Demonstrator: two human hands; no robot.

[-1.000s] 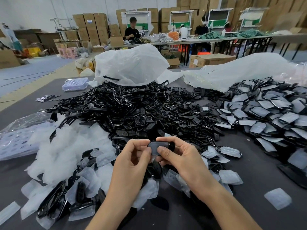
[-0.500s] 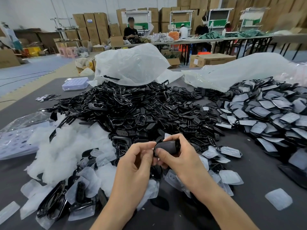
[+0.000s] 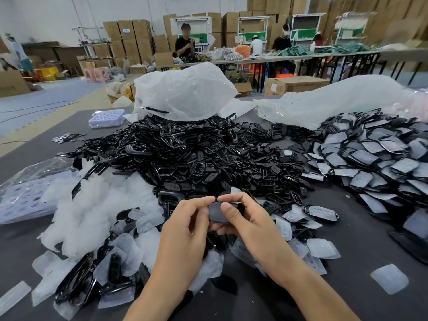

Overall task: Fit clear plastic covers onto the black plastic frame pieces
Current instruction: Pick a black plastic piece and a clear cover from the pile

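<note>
A white plastic bag (image 3: 183,93) lies at the far side of the tabletop (image 3: 361,246), with black frames (image 3: 196,154) heaped just in front of it. Near that heap, the left hand (image 3: 185,230) and right hand (image 3: 250,225) hold one black frame piece (image 3: 216,213) between them, each grip closed on it with thumb and forefinger.

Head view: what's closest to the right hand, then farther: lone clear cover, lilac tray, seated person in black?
1. Lone clear cover, just right of the right hand.
2. Lilac tray, table's far left.
3. Seated person in black, back table.
</note>
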